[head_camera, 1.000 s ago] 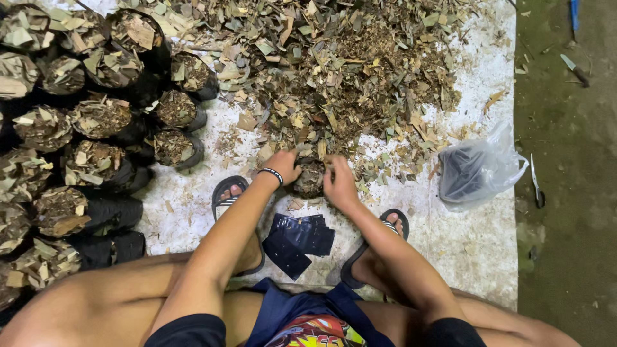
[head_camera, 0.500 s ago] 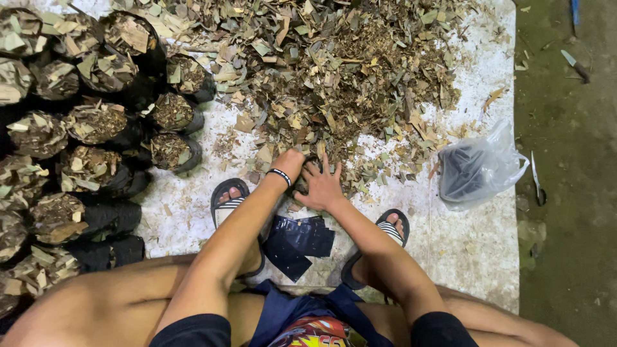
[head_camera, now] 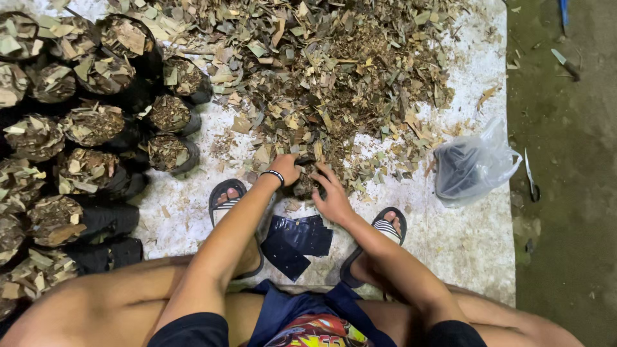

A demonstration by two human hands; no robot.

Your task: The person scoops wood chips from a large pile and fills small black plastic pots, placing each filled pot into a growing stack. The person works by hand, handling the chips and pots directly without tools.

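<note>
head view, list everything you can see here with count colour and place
leaf pile: one, brown and tan, top centre on the sheet
white sheet: one, covers the ground under everything
filled bags: many, black, packed with leaf bits, left side
small bag: one, black, between both hands
flat empty bags: a stack, black, between the feet
clear plastic bag: one, dark contents, right
sandals: two, black, striped straps
left hand: on the small bag, black wristband
right hand: on the small bag

A plant-nursery work floor — filled black grow bags [head_camera: 96,128] beside a dry leaf-mulch heap [head_camera: 340,71] on sacking [head_camera: 463,238].
</note>
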